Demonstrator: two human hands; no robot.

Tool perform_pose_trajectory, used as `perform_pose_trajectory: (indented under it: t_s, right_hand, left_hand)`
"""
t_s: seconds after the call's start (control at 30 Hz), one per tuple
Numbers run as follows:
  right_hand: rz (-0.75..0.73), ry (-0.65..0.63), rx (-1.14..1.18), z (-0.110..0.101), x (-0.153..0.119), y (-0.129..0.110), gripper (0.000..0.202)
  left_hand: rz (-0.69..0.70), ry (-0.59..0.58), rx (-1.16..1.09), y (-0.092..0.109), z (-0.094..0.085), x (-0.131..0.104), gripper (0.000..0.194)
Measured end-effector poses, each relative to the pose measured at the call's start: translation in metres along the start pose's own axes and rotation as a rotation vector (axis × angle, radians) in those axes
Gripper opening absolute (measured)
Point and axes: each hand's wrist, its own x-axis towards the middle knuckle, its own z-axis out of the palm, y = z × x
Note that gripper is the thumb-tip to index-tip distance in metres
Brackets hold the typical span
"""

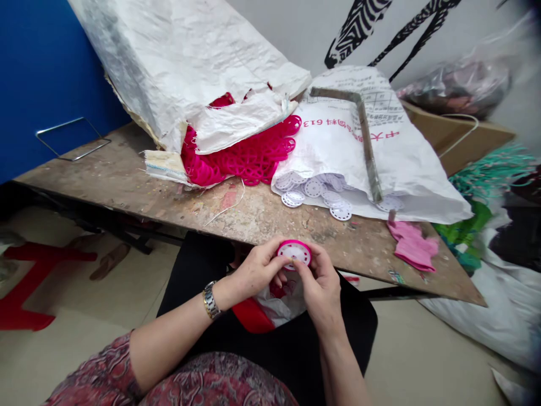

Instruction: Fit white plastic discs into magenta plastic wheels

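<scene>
Between both hands, over the lap, is a white slotted plastic disc (295,248) seated in a bright pink ring (283,243). My left hand (261,264) grips it from the left, with the thumb on its face. From the right, my right hand (322,282) pinches the same piece, its thumb also near the disc's centre. Below the hands a white bag (281,307) and something red (253,316) rest between the legs. On the table, pink rings (245,160) spill from a white woven sack (203,62). Loose white discs (313,188) lie at the mouth of a second printed sack (333,135).
A bent metal bar (367,146) lies across the printed sack. Near the right end of the worn table (253,217) is a pink cloth piece (414,245). A red stool (29,282) stands on the floor at left. A cardboard box (454,135) stands behind at right.
</scene>
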Motion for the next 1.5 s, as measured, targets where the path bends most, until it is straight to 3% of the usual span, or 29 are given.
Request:
perform_pose_trajectory:
  t_s: [0.13, 0.27, 0.37, 0.47, 0.57, 0.73, 0.83, 1.0, 1.23, 1.33, 1.5]
  right_hand:
    - [0.035, -0.058, 0.028, -0.012, -0.003, 0.003, 0.028]
    - [0.087, -0.188, -0.003, -0.035, 0.000, -0.001, 0.029]
    - [0.082, -0.270, -0.150, -0.056, 0.005, -0.005, 0.030]
    - [0.061, -0.306, -0.425, -0.074, 0.012, -0.009, 0.038]
    - [0.028, -0.246, -0.662, -0.089, 0.026, -0.010, 0.040]
    - [-0.090, 0.011, -0.786, -0.105, 0.069, -0.002, 0.038]
    - [-0.162, 0.111, -0.889, -0.107, 0.100, 0.004, 0.039]
    - [-0.126, 0.138, -1.165, -0.098, 0.140, 0.009, 0.046]
    - [0.012, 0.107, -1.366, -0.079, 0.161, 0.013, 0.049]
    - [-0.025, 0.117, -1.375, -0.079, 0.159, 0.016, 0.044]
    - [-0.047, 0.121, -1.322, -0.090, 0.156, 0.024, 0.042]
  left_hand:
    - [0.005, -0.039, 0.132, 0.004, 0.003, -0.005, 0.042]
    - [0.189, -0.099, 0.430, 0.013, 0.002, -0.006, 0.037]
    - [0.320, -0.077, 0.598, 0.018, -0.006, 0.001, 0.040]
    - [0.428, 0.022, 0.757, 0.023, -0.017, 0.014, 0.036]
    - [0.503, 0.115, 0.960, 0.030, -0.029, 0.034, 0.029]
    - [0.510, 0.170, 1.233, 0.033, -0.042, 0.074, 0.023]
    - [0.471, 0.171, 1.345, 0.036, -0.039, 0.093, 0.019]
    - [0.430, 0.185, 1.457, 0.042, -0.025, 0.120, 0.024]
    - [0.409, 0.184, 1.519, 0.034, -0.022, 0.158, 0.030]
    - [0.409, 0.159, 1.525, 0.032, -0.023, 0.158, 0.027]
    - [0.402, 0.098, 1.495, 0.032, -0.029, 0.138, 0.025]
